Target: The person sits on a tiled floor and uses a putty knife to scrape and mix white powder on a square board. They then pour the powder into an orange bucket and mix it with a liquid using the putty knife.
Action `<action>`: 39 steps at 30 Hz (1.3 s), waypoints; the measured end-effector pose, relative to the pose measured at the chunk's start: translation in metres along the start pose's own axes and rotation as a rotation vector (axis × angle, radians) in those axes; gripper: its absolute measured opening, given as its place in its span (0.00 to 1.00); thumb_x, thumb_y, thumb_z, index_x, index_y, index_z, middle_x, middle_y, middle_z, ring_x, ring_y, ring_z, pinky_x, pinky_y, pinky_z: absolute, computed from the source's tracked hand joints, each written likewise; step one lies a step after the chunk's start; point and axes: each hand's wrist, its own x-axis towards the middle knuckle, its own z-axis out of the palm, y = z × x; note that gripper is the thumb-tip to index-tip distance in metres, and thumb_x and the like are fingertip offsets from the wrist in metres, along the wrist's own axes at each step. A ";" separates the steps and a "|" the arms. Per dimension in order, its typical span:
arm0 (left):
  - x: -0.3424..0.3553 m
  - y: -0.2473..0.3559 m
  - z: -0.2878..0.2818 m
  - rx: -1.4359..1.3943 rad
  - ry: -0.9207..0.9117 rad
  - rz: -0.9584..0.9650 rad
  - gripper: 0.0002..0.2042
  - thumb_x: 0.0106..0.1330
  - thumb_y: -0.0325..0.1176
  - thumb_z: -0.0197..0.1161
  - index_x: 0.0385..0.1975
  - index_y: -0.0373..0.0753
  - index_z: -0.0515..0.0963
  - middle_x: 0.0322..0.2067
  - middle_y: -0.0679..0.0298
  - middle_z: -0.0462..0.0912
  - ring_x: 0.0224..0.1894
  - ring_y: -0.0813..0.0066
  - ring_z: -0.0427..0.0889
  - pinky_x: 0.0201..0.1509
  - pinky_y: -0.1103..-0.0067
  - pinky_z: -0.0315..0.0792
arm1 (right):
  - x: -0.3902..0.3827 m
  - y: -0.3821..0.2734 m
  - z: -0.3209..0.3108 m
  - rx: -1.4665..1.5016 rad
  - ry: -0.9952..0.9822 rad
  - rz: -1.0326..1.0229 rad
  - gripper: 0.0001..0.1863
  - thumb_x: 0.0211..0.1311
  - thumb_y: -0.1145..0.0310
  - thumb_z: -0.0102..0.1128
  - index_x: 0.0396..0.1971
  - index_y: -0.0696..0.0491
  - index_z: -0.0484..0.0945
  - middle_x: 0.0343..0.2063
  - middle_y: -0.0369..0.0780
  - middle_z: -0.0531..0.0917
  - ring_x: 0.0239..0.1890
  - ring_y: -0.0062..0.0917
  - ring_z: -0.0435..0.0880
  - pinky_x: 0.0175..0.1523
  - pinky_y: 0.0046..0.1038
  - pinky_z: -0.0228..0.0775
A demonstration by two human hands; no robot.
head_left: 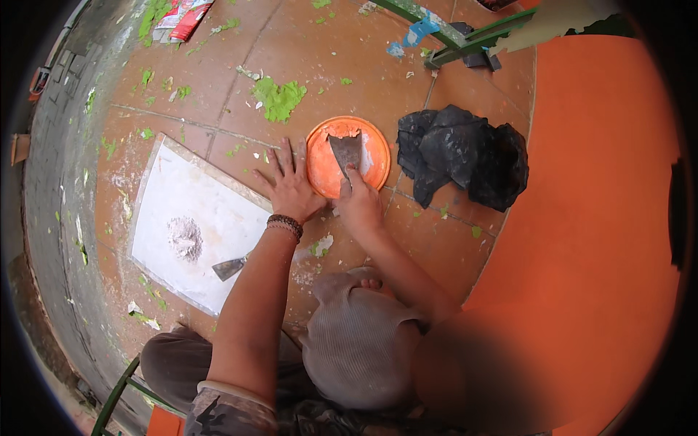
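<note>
Camouflage sleeve (229, 413) below them, my hands meet the work: left hand (297, 195) spread flat, holding nothing, beside the round orange lid (384, 164), right hand (360, 208) gripping a putty knife (345, 151) over orange paste (324, 161), scraping seemingly partway, pale patches (370, 153) left.

A right hand (358, 207) pressed a broad-bladed scraper (345, 152) into a shallow round orange dish (318, 171) on a tiled floor (291, 43) strewn with green flakes (278, 99).

The left hand (293, 190), a dark bracelet (285, 225) at its wrist, lay with fingers spread beside the dish's left rim. To the left, a white sheet-like board (156, 207) bore a mound of pale powder (185, 238) and a second scraper (228, 268), partly hidden behind the left forearm. A crumpled black plastic bag (469, 156) sat right of the dish, near an orange wall (596, 182).
</note>
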 end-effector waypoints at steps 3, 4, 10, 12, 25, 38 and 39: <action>-0.004 0.005 -0.018 0.047 -0.138 -0.063 0.58 0.41 0.67 0.66 0.73 0.52 0.45 0.74 0.58 0.39 0.74 0.46 0.40 0.66 0.35 0.31 | -0.007 -0.002 -0.013 -0.083 -0.125 0.063 0.22 0.64 0.67 0.51 0.58 0.57 0.71 0.30 0.57 0.81 0.38 0.52 0.81 0.46 0.46 0.72; -0.003 0.005 -0.017 0.028 -0.116 -0.062 0.58 0.41 0.67 0.66 0.73 0.52 0.45 0.74 0.58 0.39 0.74 0.47 0.40 0.66 0.35 0.31 | -0.009 -0.001 -0.015 -0.145 -0.178 0.088 0.23 0.64 0.67 0.51 0.58 0.57 0.71 0.30 0.57 0.81 0.38 0.53 0.81 0.45 0.46 0.72; -0.001 0.006 -0.012 -0.036 -0.094 -0.058 0.59 0.40 0.67 0.67 0.73 0.51 0.45 0.74 0.56 0.39 0.74 0.45 0.38 0.66 0.35 0.31 | -0.006 0.000 -0.003 -0.192 -0.072 -0.024 0.25 0.64 0.67 0.51 0.59 0.60 0.69 0.28 0.58 0.81 0.36 0.52 0.81 0.44 0.48 0.71; -0.006 0.007 -0.014 -0.047 -0.128 -0.057 0.59 0.40 0.66 0.68 0.73 0.48 0.46 0.73 0.53 0.38 0.74 0.41 0.36 0.65 0.34 0.32 | -0.009 -0.003 -0.009 -0.173 -0.158 0.022 0.25 0.64 0.68 0.50 0.59 0.61 0.68 0.27 0.58 0.81 0.36 0.53 0.81 0.43 0.49 0.71; 0.000 0.010 -0.017 -0.034 -0.136 -0.072 0.60 0.39 0.66 0.68 0.73 0.48 0.45 0.74 0.53 0.36 0.73 0.40 0.36 0.64 0.33 0.32 | -0.002 -0.026 -0.033 -0.316 -0.324 0.068 0.30 0.61 0.68 0.55 0.61 0.67 0.63 0.33 0.59 0.82 0.39 0.52 0.83 0.45 0.47 0.74; -0.003 0.014 -0.007 -0.010 -0.114 -0.087 0.58 0.41 0.65 0.67 0.73 0.52 0.44 0.74 0.57 0.38 0.74 0.45 0.38 0.67 0.36 0.32 | 0.000 -0.026 -0.020 -0.304 -0.318 0.019 0.27 0.60 0.73 0.48 0.59 0.69 0.64 0.30 0.59 0.82 0.38 0.52 0.83 0.46 0.47 0.74; -0.002 0.010 -0.010 -0.013 -0.113 -0.107 0.58 0.41 0.65 0.67 0.73 0.53 0.44 0.74 0.57 0.38 0.74 0.45 0.37 0.67 0.36 0.32 | -0.007 -0.024 -0.019 -0.299 -0.327 0.010 0.27 0.60 0.73 0.48 0.59 0.69 0.64 0.30 0.59 0.82 0.37 0.52 0.83 0.45 0.47 0.74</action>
